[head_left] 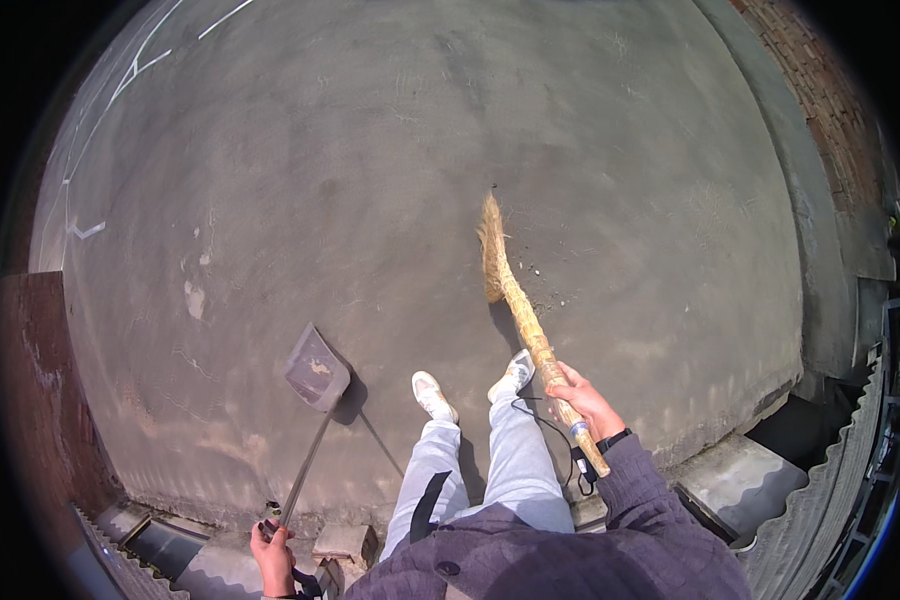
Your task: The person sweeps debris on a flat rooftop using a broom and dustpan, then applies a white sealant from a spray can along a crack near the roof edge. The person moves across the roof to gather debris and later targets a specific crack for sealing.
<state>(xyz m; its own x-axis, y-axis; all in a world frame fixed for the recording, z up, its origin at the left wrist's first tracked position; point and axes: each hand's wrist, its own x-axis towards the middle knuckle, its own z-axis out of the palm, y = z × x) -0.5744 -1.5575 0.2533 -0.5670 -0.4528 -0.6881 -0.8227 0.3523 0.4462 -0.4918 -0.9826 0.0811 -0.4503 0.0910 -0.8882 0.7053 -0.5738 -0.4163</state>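
My right hand (586, 397) grips the handle of a straw broom (523, 309), whose bristles reach the concrete floor ahead of my feet. Small bits of debris (536, 271) lie scattered just right of the bristles, and a dark crumb sits beyond their tip. In my left hand (274, 556) is the upper end of a long thin handle belonging to a grey dustpan (317, 369). The pan hangs or rests left of my feet, its shadow falling to the right; whether it touches the floor I cannot tell. A light brown patch shows inside it.
The grey concrete floor (390, 187) stretches out ahead. Brickwork (817, 90) borders it at the upper right, and a reddish-brown surface (41, 360) at the left. Behind me are a ledge with a brick-like block (345, 541), corrugated sheeting (817, 517) and a dark gap (799, 427).
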